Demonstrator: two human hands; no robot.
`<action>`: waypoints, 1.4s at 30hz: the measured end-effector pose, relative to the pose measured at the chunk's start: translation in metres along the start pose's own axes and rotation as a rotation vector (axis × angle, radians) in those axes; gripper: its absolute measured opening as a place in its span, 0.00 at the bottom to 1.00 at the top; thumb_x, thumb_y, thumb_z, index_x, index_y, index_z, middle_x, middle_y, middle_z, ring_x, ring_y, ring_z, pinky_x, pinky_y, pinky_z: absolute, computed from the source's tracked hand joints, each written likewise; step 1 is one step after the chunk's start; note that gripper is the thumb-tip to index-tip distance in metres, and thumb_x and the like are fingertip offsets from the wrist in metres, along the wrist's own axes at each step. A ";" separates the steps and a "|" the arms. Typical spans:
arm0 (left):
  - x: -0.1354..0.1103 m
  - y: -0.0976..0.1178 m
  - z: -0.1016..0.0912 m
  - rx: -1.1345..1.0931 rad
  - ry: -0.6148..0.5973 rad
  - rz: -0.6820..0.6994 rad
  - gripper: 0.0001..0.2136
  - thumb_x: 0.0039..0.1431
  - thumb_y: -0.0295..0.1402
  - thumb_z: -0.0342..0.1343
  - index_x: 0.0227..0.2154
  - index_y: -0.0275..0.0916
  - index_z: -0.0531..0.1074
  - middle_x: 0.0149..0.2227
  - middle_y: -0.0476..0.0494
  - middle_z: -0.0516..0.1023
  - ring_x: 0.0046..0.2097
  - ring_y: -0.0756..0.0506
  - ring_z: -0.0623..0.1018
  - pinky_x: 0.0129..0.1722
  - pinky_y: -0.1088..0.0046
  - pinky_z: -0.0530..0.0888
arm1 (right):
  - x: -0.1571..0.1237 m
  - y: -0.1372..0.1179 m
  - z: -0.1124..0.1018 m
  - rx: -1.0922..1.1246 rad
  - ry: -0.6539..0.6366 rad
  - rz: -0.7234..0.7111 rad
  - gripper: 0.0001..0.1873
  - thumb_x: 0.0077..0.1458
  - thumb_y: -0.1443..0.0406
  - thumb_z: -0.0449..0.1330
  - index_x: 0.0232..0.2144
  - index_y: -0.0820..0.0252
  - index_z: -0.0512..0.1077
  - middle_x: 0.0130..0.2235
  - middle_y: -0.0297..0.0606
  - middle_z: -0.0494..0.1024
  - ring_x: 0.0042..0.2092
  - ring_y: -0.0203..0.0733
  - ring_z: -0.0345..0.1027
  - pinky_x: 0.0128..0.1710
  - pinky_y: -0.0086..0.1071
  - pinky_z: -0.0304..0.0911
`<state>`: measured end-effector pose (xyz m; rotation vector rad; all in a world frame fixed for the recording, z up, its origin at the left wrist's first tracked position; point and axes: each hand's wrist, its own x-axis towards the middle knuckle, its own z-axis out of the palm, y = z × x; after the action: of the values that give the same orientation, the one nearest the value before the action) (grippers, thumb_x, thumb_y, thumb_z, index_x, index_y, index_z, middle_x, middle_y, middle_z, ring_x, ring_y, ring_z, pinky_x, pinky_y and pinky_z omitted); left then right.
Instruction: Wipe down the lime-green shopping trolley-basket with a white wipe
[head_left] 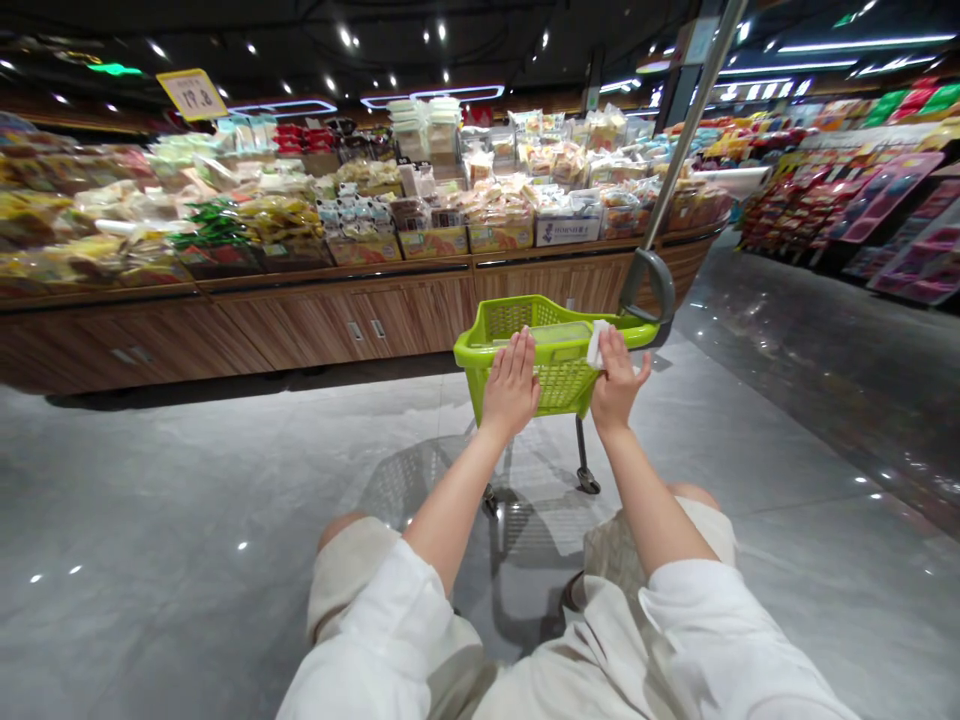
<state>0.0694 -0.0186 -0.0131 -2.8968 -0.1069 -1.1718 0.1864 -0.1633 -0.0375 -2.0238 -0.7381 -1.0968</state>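
Above a polished grey floor (225, 470), wiping a lime-green plastic trolley basket (560, 388) seems underway: left hand (511, 388) flat, fingers together; right hand (616, 388) against white tissue (596, 347), clamping unclear; next calls for steady pressure.

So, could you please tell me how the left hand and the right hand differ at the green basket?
The left hand is held flat, its fingers straight and close together; the right hand is more curled, with one finger spread outward. The right hand holds a white piece, perhaps tissue, while no item shows in the left hand. Both are bare and at the near side of the green basket.
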 end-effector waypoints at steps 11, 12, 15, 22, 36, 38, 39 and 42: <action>-0.002 0.001 -0.004 -0.016 -0.026 0.000 0.34 0.65 0.31 0.42 0.70 0.30 0.35 0.73 0.35 0.44 0.73 0.43 0.43 0.70 0.56 0.49 | -0.008 -0.005 -0.011 0.021 -0.109 -0.198 0.34 0.59 0.74 0.44 0.66 0.51 0.58 0.65 0.42 0.65 0.67 0.42 0.55 0.68 0.54 0.29; -0.002 0.002 -0.004 -0.007 -0.030 -0.005 0.34 0.65 0.31 0.42 0.70 0.29 0.36 0.73 0.35 0.44 0.73 0.43 0.43 0.70 0.56 0.49 | -0.007 0.001 -0.009 0.014 -0.055 -0.122 0.35 0.58 0.75 0.44 0.66 0.51 0.58 0.65 0.42 0.65 0.67 0.43 0.55 0.68 0.56 0.30; -0.001 0.005 -0.001 0.011 -0.030 -0.022 0.33 0.65 0.31 0.42 0.69 0.28 0.37 0.72 0.34 0.44 0.73 0.43 0.41 0.70 0.57 0.48 | -0.008 -0.003 -0.001 0.021 0.033 -0.003 0.36 0.57 0.75 0.42 0.66 0.51 0.57 0.65 0.42 0.65 0.68 0.43 0.54 0.68 0.57 0.31; -0.002 0.003 -0.002 -0.002 -0.017 -0.004 0.35 0.63 0.29 0.44 0.70 0.30 0.36 0.73 0.35 0.44 0.73 0.42 0.43 0.70 0.55 0.49 | -0.007 -0.035 -0.004 0.071 -0.198 -0.351 0.32 0.62 0.73 0.45 0.66 0.51 0.57 0.65 0.40 0.66 0.68 0.39 0.53 0.69 0.49 0.30; -0.002 0.005 0.000 0.012 0.001 -0.016 0.36 0.62 0.29 0.44 0.70 0.30 0.35 0.72 0.35 0.45 0.73 0.42 0.43 0.70 0.56 0.49 | -0.007 -0.052 -0.005 0.083 -0.190 -0.353 0.32 0.62 0.73 0.45 0.67 0.53 0.57 0.65 0.41 0.66 0.68 0.39 0.53 0.69 0.47 0.33; -0.002 0.003 -0.002 0.015 0.004 -0.007 0.36 0.62 0.29 0.44 0.70 0.31 0.35 0.72 0.35 0.45 0.73 0.42 0.43 0.70 0.56 0.50 | -0.007 -0.048 -0.009 0.073 -0.204 -0.371 0.31 0.63 0.72 0.44 0.66 0.52 0.57 0.64 0.41 0.66 0.68 0.39 0.54 0.69 0.47 0.33; -0.003 0.003 -0.002 0.013 0.004 -0.004 0.35 0.63 0.30 0.43 0.70 0.31 0.35 0.72 0.35 0.45 0.73 0.42 0.44 0.70 0.56 0.50 | -0.006 -0.040 -0.010 0.064 -0.201 -0.366 0.31 0.63 0.72 0.44 0.67 0.52 0.57 0.65 0.41 0.66 0.68 0.39 0.54 0.69 0.47 0.32; -0.003 0.004 -0.003 0.002 0.002 -0.010 0.34 0.65 0.31 0.42 0.70 0.31 0.35 0.72 0.35 0.46 0.73 0.42 0.44 0.70 0.56 0.50 | -0.003 -0.003 -0.012 0.026 -0.124 -0.258 0.33 0.61 0.73 0.44 0.67 0.52 0.56 0.65 0.42 0.65 0.67 0.40 0.56 0.69 0.50 0.34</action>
<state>0.0660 -0.0228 -0.0129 -2.8971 -0.1220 -1.1753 0.1773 -0.1718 -0.0345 -2.0282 -1.0964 -1.1033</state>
